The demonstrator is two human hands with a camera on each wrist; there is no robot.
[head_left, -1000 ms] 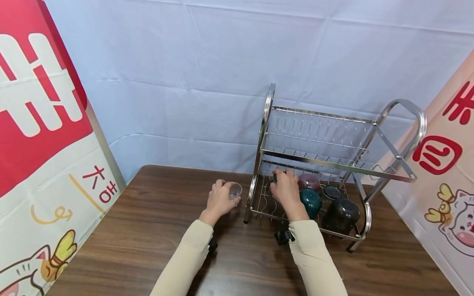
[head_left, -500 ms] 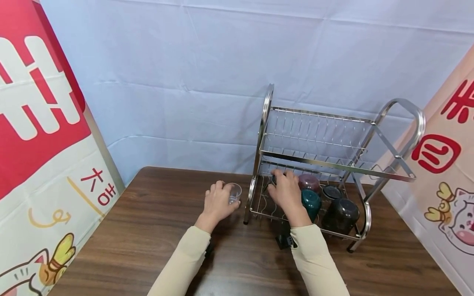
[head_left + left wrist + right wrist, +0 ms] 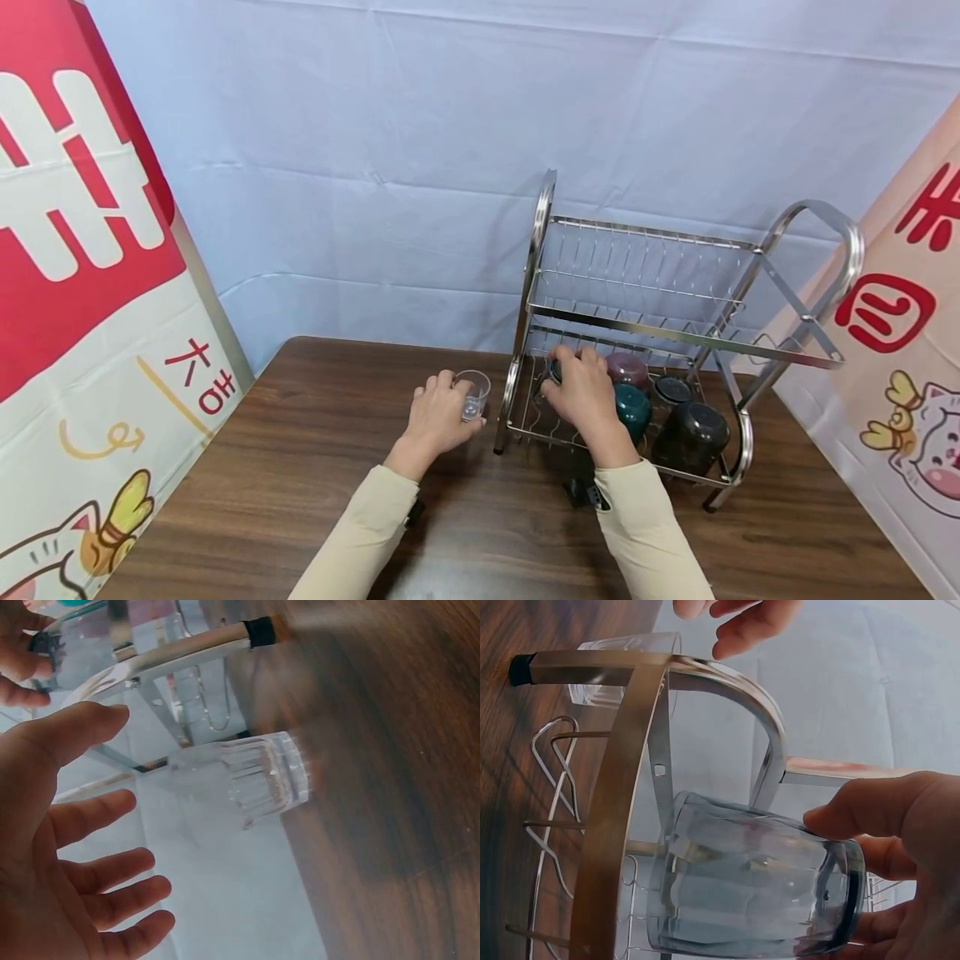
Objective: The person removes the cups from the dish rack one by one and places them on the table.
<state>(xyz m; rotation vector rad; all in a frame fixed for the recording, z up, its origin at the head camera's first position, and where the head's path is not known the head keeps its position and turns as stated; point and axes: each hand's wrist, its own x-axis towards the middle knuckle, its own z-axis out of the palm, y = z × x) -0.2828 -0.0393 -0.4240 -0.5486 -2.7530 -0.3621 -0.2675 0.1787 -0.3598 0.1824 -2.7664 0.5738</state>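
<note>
A clear glass (image 3: pixel 255 776) with a fluted lower part stands upright on the wooden table, left of the rack. My left hand (image 3: pixel 437 412) is just beside it; in the left wrist view the fingers are spread and apart from the glass. On the lower tier of the metal dish rack (image 3: pixel 630 321), a blue-grey glass (image 3: pixel 750 885) stands upside down. My right hand (image 3: pixel 585 392) is around its base end, thumb (image 3: pixel 847 806) along the side and fingers loose, partly hidden behind it. Whether the thumb presses it is unclear.
Right of my right hand, the lower tier holds a purple glass (image 3: pixel 627 369), a teal glass (image 3: pixel 632 410), a dark round-topped glass (image 3: pixel 672 390) and a large dark cup (image 3: pixel 692 437). The rack's upper tier (image 3: pixel 645 271) overhangs them. Pale cloth (image 3: pixel 375 208) hangs behind the table.
My left hand has drawn back leftward from the clear glass, uncovering more of it. My right hand has shifted slightly right and toward me, while the blue-grey glass stays in the rack.
</note>
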